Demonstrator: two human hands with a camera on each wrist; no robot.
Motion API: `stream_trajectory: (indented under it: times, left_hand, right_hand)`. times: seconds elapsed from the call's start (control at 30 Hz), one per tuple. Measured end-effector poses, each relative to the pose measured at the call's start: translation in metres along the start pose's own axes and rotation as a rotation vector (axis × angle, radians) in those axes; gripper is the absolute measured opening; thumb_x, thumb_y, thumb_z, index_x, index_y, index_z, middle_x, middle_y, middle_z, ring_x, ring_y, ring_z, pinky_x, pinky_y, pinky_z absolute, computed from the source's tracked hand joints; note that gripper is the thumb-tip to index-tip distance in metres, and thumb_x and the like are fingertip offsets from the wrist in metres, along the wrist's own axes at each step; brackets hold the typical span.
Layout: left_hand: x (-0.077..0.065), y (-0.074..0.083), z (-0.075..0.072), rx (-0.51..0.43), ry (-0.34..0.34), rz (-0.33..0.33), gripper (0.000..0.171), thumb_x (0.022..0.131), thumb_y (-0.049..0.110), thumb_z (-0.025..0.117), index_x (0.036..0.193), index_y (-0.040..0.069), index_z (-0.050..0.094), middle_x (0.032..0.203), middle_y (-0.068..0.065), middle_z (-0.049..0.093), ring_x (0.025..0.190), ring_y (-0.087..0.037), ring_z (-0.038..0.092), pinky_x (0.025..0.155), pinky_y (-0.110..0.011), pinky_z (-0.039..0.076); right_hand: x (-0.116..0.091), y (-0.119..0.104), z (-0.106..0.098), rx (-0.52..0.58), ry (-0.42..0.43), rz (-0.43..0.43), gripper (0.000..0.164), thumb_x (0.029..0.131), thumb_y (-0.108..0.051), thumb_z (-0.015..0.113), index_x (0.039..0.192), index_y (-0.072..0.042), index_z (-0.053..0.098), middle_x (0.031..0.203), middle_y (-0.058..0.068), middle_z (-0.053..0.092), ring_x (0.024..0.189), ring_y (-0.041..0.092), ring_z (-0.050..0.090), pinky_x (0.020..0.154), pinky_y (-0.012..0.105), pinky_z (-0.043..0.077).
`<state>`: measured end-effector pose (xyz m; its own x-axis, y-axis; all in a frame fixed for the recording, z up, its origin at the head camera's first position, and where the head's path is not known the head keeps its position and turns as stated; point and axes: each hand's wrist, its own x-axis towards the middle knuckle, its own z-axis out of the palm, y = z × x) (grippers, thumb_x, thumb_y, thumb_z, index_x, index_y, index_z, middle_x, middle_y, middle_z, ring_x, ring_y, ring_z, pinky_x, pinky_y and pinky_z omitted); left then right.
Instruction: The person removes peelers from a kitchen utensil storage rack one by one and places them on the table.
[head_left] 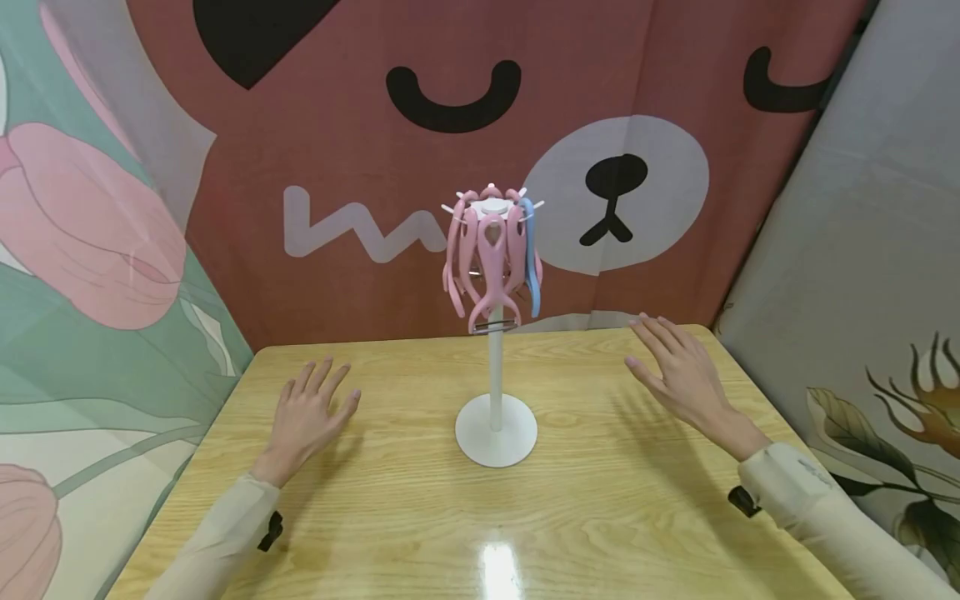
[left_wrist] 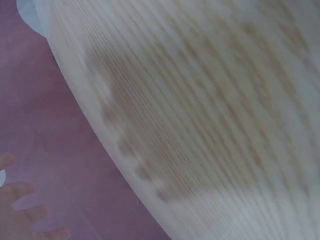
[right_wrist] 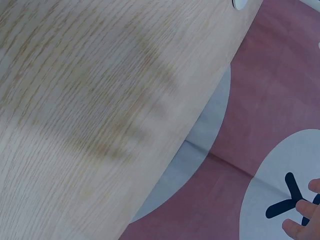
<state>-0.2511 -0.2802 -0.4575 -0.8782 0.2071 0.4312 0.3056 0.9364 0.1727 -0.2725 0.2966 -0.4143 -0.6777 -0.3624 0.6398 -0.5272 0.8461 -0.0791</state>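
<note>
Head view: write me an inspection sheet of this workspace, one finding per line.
Surface: wood-grain table, one bright reflection toward the near side.
Job's things: white stand upright mid-table; pink peelers and one blue peeler hang from its top.
Clutter: nothing seen.
Grips: left hand and right hand raised above the table either side of the stand, fingers extended, holding nothing.
Cables: nothing seen.
Surroundings: printed backdrop behind, floral hangings at both sides.

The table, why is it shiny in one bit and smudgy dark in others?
Head view: a white glare patch shines on the table, while the left hand and right hand cast soft shadows; left wrist view: a blurry shadow with finger-like bumps; right wrist view: another soft-edged shadow.
</note>
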Motion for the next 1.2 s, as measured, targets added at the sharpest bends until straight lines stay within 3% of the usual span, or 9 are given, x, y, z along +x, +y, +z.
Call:
stream_trajectory:
  times: [0.67, 1.0, 1.2]
  left_hand:
    - [-0.001, 0.002, 0.005, -0.034, 0.036, 0.022, 0.057, 0.1, 0.048, 0.052, 0.142, 0.009, 0.052, 0.151, -0.023, 0.039, 0.137, -0.047, 0.032, 0.104, -0.07, 0.027]
    - [-0.002, 0.002, 0.006, -0.045, 0.044, 0.024, 0.056, 0.1, 0.046, 0.052, 0.141, 0.008, 0.054, 0.148, -0.023, 0.042, 0.136, -0.047, 0.034, 0.104, -0.069, 0.029]
    - [-0.002, 0.003, 0.007, -0.057, 0.028, 0.018, 0.056, 0.1, 0.047, 0.051, 0.14, 0.008, 0.053, 0.148, -0.022, 0.042, 0.137, -0.046, 0.034, 0.105, -0.068, 0.028]
  right_hand:
    - [0.007, -0.008, -0.002, 0.034, 0.055, -0.03, 0.062, 0.101, -0.051, 0.049, 0.148, -0.01, 0.047, 0.148, 0.018, 0.046, 0.133, 0.042, 0.04, 0.104, 0.064, 0.033]
    - [0.014, -0.012, -0.002, 0.051, 0.113, -0.074, 0.072, 0.102, -0.062, 0.035, 0.145, -0.007, 0.049, 0.144, 0.02, 0.049, 0.128, 0.044, 0.044, 0.101, 0.064, 0.035]
    - [0.017, -0.015, -0.003, 0.048, 0.135, -0.084, 0.072, 0.102, -0.062, 0.032, 0.146, -0.007, 0.049, 0.144, 0.018, 0.049, 0.126, 0.044, 0.046, 0.1, 0.063, 0.037]
